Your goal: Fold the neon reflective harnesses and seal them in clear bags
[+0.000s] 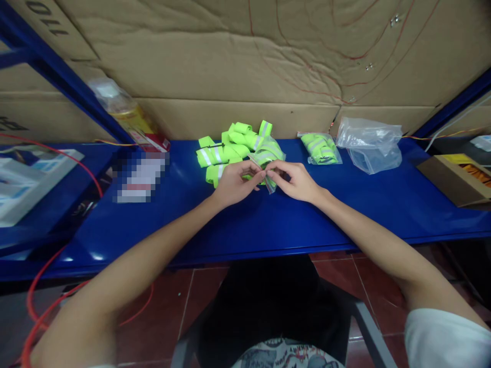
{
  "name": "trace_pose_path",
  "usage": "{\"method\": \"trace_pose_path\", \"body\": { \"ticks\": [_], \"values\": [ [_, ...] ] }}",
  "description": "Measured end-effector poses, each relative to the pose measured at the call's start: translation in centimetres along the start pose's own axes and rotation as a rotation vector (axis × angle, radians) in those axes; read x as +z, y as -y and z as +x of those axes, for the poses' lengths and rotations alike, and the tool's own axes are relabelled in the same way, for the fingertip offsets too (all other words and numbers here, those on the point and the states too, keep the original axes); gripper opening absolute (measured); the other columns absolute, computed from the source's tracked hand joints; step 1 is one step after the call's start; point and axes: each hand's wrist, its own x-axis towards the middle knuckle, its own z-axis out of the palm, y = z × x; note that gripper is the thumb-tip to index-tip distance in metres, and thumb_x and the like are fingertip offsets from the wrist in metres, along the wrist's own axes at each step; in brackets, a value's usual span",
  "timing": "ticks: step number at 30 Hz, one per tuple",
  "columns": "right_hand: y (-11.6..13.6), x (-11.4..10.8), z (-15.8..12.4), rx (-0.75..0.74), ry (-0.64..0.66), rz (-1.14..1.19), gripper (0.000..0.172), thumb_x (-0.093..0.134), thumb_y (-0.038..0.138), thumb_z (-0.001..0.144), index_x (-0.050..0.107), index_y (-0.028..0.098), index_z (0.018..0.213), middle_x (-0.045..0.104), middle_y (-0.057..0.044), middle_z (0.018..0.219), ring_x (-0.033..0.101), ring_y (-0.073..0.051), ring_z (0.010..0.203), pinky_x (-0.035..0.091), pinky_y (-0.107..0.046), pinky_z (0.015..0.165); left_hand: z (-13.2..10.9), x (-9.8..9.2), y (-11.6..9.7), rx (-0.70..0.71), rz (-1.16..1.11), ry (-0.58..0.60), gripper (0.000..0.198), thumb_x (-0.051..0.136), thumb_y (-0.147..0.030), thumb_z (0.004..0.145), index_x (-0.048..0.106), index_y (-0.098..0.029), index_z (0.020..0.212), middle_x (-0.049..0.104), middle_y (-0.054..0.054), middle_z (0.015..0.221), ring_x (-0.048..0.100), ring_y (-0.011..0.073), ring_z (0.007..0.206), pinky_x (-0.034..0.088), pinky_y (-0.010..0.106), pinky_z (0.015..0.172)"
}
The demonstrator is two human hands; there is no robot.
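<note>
My two hands meet fingertip to fingertip above the blue table (230,232). My left hand (238,183) and my right hand (294,181) each pinch, thumb against forefinger, the near edge of a clear bag (270,148); a yellow-green band shows within it. The bag lies at mid-table, its edge tilted between my fingers. Just to its left, and partly behind my left hand, lie loose bands (226,149), coiled and overlapping, each with a pale grey stripe. To the right, apart from my hands, a filled packet (320,148) holds a similar band; beside it rest clear wrappers (370,145). An open carton (447,176) stands at the right end, a bottle (120,107) at the back left, before the cardboard (199,66).
</note>
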Motion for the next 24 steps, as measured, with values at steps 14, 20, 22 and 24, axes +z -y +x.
{"method": "trace_pose_path", "body": {
  "ticks": [14,20,22,24],
  "values": [
    [-0.1,-0.4,0.1,-0.002,0.066,-0.118,0.020,0.058,0.038,0.105,0.068,0.022,0.097,0.058,0.004,0.068,0.052,-0.013,0.060,0.042,-0.030,0.065,0.2,-0.3,0.2,0.025,0.017,0.074,0.030,0.083,-0.046,0.091,0.078,-0.017,0.093,0.077,0.006,0.091,0.073,0.0132,0.074,0.071,0.026,0.064],
    [0.2,-0.3,0.4,-0.028,0.162,-0.412,0.012,0.058,0.024,0.095,0.061,0.021,0.084,0.068,-0.003,0.080,0.059,-0.018,0.073,0.040,-0.034,0.073,0.0,-0.3,0.6,0.065,0.119,0.035,0.020,0.079,-0.034,0.089,0.070,-0.017,0.081,0.077,0.006,0.085,0.074,0.0131,0.066,0.067,0.025,0.060],
    [0.5,-0.1,0.4,-0.032,0.171,-0.506,0.014,0.057,0.029,0.099,0.064,0.020,0.090,0.071,-0.005,0.085,0.061,-0.020,0.075,0.038,-0.035,0.072,0.1,-0.4,0.8,0.074,0.148,0.033,0.021,0.077,-0.033,0.089,0.068,-0.017,0.079,0.077,0.005,0.082,0.073,0.0124,0.062,0.064,0.024,0.058],
    [0.9,0.1,0.4,-0.031,0.172,-0.561,0.019,0.054,0.034,0.103,0.066,0.020,0.097,0.073,-0.007,0.089,0.062,-0.021,0.075,0.036,-0.035,0.070,0.1,-0.5,0.8,0.089,0.169,0.037,0.020,0.076,-0.033,0.089,0.069,-0.017,0.080,0.077,0.004,0.081,0.072,0.0118,0.061,0.063,0.023,0.058]
  ]
}}
